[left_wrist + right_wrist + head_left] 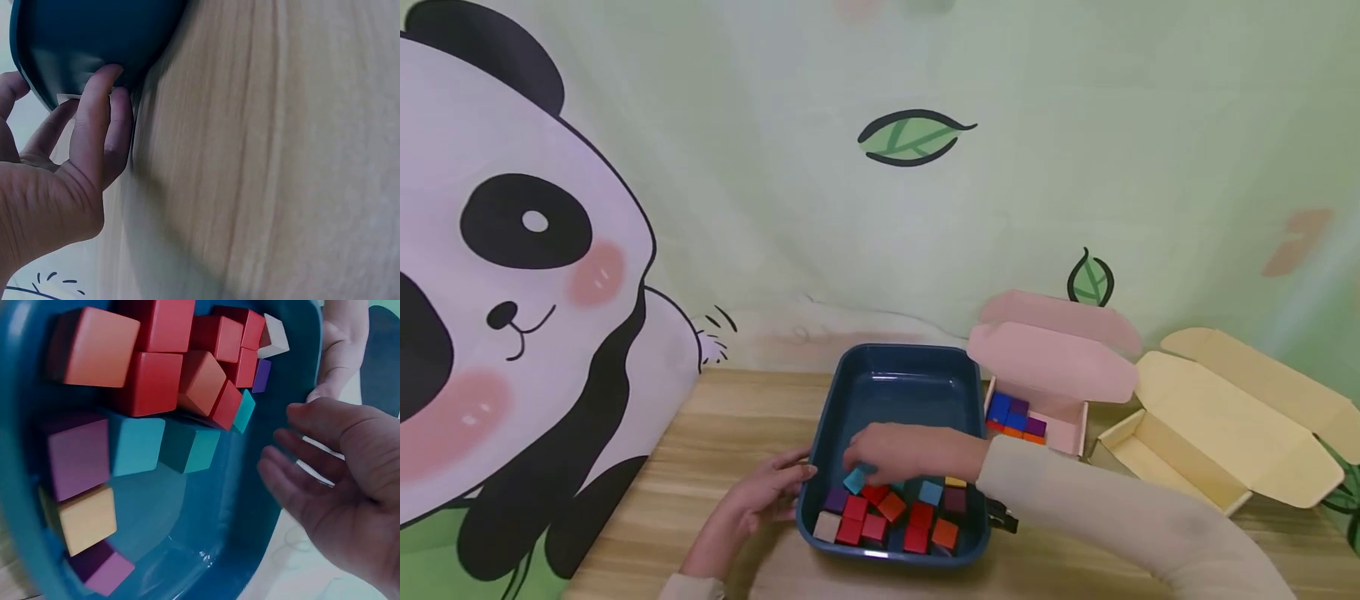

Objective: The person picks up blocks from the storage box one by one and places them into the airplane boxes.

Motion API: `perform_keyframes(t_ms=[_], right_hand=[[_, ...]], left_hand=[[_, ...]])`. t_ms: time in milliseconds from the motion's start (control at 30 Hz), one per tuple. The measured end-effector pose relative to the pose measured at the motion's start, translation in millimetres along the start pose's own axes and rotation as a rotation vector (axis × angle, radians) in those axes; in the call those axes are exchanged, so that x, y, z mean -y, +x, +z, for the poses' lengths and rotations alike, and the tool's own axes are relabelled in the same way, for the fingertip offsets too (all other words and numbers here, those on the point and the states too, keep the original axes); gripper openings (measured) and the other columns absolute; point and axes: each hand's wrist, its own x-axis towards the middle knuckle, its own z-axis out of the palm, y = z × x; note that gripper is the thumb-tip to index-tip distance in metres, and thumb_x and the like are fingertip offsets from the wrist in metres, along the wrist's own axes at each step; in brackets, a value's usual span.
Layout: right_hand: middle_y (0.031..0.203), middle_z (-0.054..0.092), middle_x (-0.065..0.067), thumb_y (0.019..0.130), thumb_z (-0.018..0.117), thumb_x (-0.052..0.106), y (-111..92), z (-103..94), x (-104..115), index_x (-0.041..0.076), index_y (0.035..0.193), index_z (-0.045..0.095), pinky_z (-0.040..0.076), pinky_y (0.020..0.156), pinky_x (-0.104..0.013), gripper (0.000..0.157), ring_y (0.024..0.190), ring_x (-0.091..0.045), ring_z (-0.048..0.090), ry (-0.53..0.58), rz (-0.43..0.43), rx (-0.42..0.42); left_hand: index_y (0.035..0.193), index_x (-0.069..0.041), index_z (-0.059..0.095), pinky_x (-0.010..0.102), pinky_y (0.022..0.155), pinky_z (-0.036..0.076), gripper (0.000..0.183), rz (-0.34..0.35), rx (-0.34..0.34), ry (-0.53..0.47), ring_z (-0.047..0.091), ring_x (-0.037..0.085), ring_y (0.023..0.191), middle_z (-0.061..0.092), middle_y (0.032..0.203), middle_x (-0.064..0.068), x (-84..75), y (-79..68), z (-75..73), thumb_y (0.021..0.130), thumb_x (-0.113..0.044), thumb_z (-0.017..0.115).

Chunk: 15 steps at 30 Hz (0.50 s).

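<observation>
While the left hand (767,492) rests loose fingers against the left side of the tray (910,404), a light-blue block (853,481) lies inside, to that hand's right. Nearer the block, the right hand (898,450) hangs with parted, empty fingers, their tips just beyond it.

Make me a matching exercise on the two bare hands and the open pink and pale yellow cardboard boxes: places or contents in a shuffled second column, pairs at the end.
Column one
1. Bare left hand
2. Bare right hand
3. Open pink cardboard box
4. Open pale yellow cardboard box

Column two
A. Right of the other box, head view
B. Over the inside of the dark blue, round-cornered rectangular tray
C. Holding small blue, purple and orange cubes
D. Touching the tray's outside wall

Pairs: 1-D, 2-B, 3-C, 4-A
</observation>
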Motion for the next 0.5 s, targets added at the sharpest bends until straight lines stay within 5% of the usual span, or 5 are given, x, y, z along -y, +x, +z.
perform_keyframes(t_ms=[300, 500], right_hand=[[0.127, 0.059, 0.007, 0.093, 0.061, 0.018, 27, 20.3, 8, 0.021, 0.132, 0.056, 0.046, 0.093, -0.022, 0.040, 0.105, -0.003, 0.057, -0.152, -0.098, 0.094], [0.127, 0.058, 0.006, 0.096, 0.055, 0.018, 35, 33.6, 14, 0.022, 0.134, 0.054, 0.046, 0.092, -0.023, 0.038, 0.104, -0.004, 0.057, -0.243, -0.141, 0.072]], left_hand=[[0.147, -0.006, 0.029, 0.040, 0.077, 0.054, 0.069, -0.004, 0.044, -0.025, 0.064, 0.017, 0.095, 0.068, 0.106, 0.007, 1.2, 2.2, 1.0, 0.090, -0.026, 0.063], [0.148, -0.005, 0.028, 0.041, 0.078, 0.052, 0.070, 0.011, 0.030, -0.012, 0.063, 0.018, 0.097, 0.066, 0.109, 0.009, -1.4, 0.3, -1.7, 0.091, -0.027, 0.062]])
